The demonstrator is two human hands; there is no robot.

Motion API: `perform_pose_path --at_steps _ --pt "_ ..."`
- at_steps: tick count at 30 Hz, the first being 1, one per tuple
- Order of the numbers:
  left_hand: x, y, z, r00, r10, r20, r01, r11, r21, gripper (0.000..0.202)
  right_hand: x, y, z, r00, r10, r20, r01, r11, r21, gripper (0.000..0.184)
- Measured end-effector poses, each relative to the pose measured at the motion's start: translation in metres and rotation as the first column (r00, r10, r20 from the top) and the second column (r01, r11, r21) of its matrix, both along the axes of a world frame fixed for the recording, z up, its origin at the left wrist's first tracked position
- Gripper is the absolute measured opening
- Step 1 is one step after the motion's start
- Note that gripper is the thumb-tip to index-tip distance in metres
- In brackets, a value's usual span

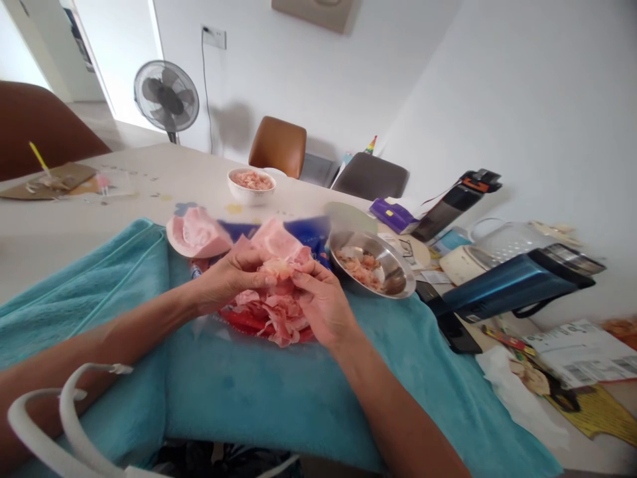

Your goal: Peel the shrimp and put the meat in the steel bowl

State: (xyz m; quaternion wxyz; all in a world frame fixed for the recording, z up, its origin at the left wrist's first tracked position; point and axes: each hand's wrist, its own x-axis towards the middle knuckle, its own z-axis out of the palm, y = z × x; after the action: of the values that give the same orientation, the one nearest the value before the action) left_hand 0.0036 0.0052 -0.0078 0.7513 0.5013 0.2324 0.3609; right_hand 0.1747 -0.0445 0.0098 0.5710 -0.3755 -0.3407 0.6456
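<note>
Both hands meet over the middle of a teal towel, pinching a pale orange piece of pulp between them. The left hand has thumb and fingers closed on its left side; the right hand grips the other side, its fingers partly hidden behind the thumb. The fingertips cover the piece's ends, so its full shape is hard to make out.

Below and behind the hands lie pink peel scraps, covering much of a red plastic sheet. Blue plastic shows behind—whether it joins the red, I cannot tell. A thick pink rind sits just left, its lower edge near the left hand.

To the right, a steel bowl holds similar pulp, its far-left contents dim in shadow. A white bowl, also filled with pulp, stands farther back. At lower left, white loops cross before the left forearm, cut off by the bottom edge; the dark patterned thing there is unclear.
</note>
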Motion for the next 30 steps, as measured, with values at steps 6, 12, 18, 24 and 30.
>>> perform_pose_path --at_steps 6,12,18,24,30 --pt "-0.004 0.003 -0.003 0.996 -0.093 -0.003 0.091 0.986 -0.137 0.023 0.002 0.004 -0.007 0.992 0.109 -0.058 -0.113 0.991 -0.074 0.024" --pt "-0.003 0.004 -0.004 0.997 -0.068 -0.048 0.059 0.985 -0.161 0.022 -0.002 0.005 -0.012 0.998 -0.017 0.053 0.021 0.998 -0.058 0.024" --pt "0.0 0.006 -0.004 0.995 0.005 -0.101 -0.012 0.998 -0.066 0.023 0.01 0.011 -0.006 0.905 -0.306 0.296 0.246 0.943 0.223 0.016" --pt "-0.001 0.005 -0.005 0.971 0.022 -0.239 -0.021 1.0 0.006 0.029 0.011 0.005 -0.006 0.652 -0.501 0.569 0.143 0.818 0.557 0.009" --pt "0.0 0.003 -0.004 0.946 0.044 -0.32 -0.002 0.991 0.131 0.029 0.004 0.001 -0.013 0.554 -0.401 0.729 -0.046 0.86 0.508 0.022"
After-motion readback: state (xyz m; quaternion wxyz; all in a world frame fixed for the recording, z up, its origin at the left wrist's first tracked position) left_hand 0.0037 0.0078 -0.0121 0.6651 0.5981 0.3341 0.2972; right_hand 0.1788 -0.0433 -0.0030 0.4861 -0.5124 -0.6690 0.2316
